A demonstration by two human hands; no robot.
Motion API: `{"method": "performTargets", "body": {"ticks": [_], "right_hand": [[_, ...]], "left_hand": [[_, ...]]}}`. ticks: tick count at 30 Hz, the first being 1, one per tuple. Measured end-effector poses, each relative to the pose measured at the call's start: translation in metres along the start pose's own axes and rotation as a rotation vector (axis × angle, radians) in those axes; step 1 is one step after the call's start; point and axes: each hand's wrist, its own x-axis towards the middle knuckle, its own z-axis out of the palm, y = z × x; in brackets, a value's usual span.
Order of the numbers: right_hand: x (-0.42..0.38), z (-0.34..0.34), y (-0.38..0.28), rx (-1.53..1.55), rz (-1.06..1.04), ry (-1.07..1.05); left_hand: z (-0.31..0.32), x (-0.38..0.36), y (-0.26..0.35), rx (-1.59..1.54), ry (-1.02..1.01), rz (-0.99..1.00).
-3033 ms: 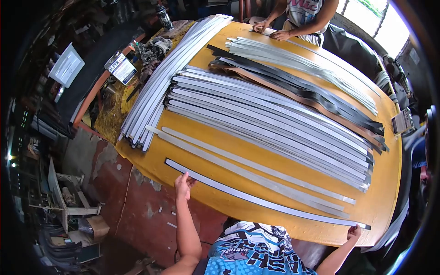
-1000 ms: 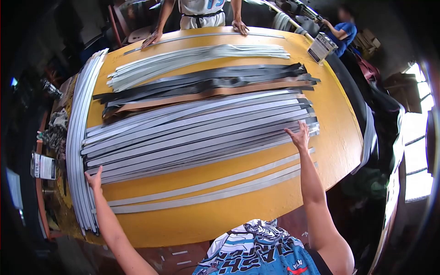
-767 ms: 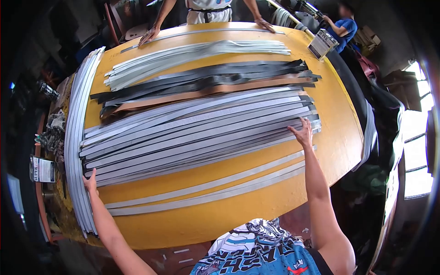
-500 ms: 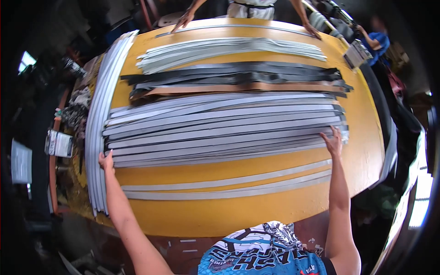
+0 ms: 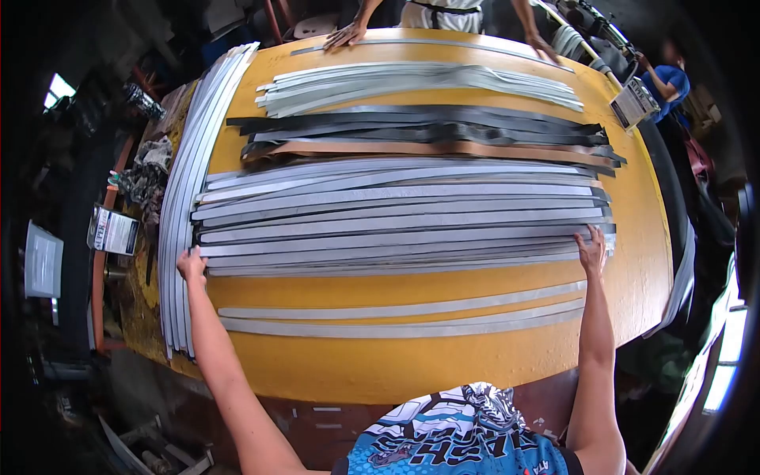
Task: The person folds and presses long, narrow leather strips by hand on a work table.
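A broad row of long grey strips [image 5: 396,215] lies side by side across the yellow table. At the row's left end, my left hand [image 5: 191,265] is closed with thumb and fingers pinching the end of a grey strip near the front of the row. My right hand [image 5: 591,252] grips the right end of the strips, its fingertips bent over their edge; exactly how many it holds is hidden. In front of the row, two separate pale grey strips [image 5: 404,325] lie on the table between my forearms.
Black and brown strips [image 5: 427,134] lie beyond the grey row, then a pale bundle [image 5: 419,85]. Long whitish strips [image 5: 186,214] run along the left side of the table [image 5: 475,364]. Across, another person's hands [image 5: 346,36] touch a thin strip. Tins [image 5: 115,229] stand at the edges.
The whole view has shifted, so the table sits slightly right and higher. My right fingers, spread before, have drawn together on the strip ends. My left hand stays at the left end.
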Motion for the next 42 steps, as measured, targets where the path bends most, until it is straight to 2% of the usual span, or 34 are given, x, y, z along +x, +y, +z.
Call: {"method": "performTargets", "body": {"ticks": [1, 3, 6, 7, 8, 9, 12, 17, 20, 23, 25, 28, 30, 31, 33, 34, 36, 37, 39, 41, 42], "right_hand": [[-0.003, -0.002, -0.004, -0.035, 0.038, 0.011], [-0.002, -0.004, -0.008, -0.061, 0.093, 0.01], [0.005, 0.014, 0.013, -0.104, 0.057, 0.036], [0.002, 0.009, 0.006, -0.118, 0.077, 0.026], [-0.006, -0.005, -0.017, -0.13, 0.185, -0.005], [-0.004, 0.001, -0.015, -0.091, 0.182, 0.016], [-0.005, 0.002, -0.02, -0.054, 0.14, 0.062], [-0.01, -0.001, -0.024, -0.034, 0.143, 0.079], [-0.014, 0.001, -0.02, 0.014, 0.095, 0.077], [-0.017, -0.001, -0.02, 0.017, 0.081, 0.054], [-0.019, -0.003, -0.024, 0.029, 0.09, 0.048], [-0.021, -0.002, -0.029, -0.003, 0.095, 0.077], [-0.029, 0.01, -0.032, -0.029, 0.064, 0.218], [-0.034, 0.012, -0.04, -0.02, 0.046, 0.21], [-0.052, 0.01, -0.05, 0.153, 0.049, 0.26], [-0.062, 0.012, -0.059, 0.181, 0.036, 0.31], [-0.074, 0.018, -0.063, 0.203, 0.014, 0.284], [-0.078, 0.019, -0.068, 0.227, -0.004, 0.262], [-0.084, 0.021, -0.078, 0.243, 0.026, 0.235], [-0.09, 0.017, -0.086, 0.177, 0.004, 0.248], [-0.09, 0.013, -0.088, 0.18, 0.028, 0.204]], "left_hand": [[0.008, -0.008, -0.014, -0.011, 0.026, 0.004], [0.008, 0.046, -0.07, 0.077, -0.097, 0.036], [0.013, 0.014, -0.054, 0.174, -0.046, 0.203], [0.013, 0.037, -0.067, 0.06, -0.1, 0.156], [0.014, 0.039, -0.064, 0.036, -0.041, 0.146], [0.013, 0.018, -0.043, -0.089, -0.047, 0.052], [0.01, -0.01, -0.011, -0.107, 0.002, 0.021], [0.002, 0.014, -0.022, -0.235, -0.025, 0.011], [-0.011, 0.021, -0.024, -0.459, -0.235, -0.077], [-0.017, 0.014, -0.025, -0.388, -0.263, -0.107], [-0.016, 0.01, -0.033, -0.367, -0.399, -0.234], [-0.003, -0.009, -0.039, -0.406, -0.468, -0.194], [0.003, -0.028, -0.031, -0.462, -0.396, -0.093], [0.002, -0.039, -0.02, -0.466, -0.422, -0.066], [0.006, -0.064, 0.01, -0.382, -0.281, -0.038], [0.008, -0.065, 0.018, -0.381, -0.276, -0.04], [0.009, -0.064, 0.028, -0.269, -0.141, -0.024], [0.008, -0.065, 0.029, -0.273, -0.139, -0.019], [0.014, -0.071, 0.026, -0.039, -0.031, -0.029], [0.017, -0.06, 0.013, -0.098, -0.096, -0.068], [0.019, -0.063, 0.011, -0.049, -0.046, -0.096]]}}
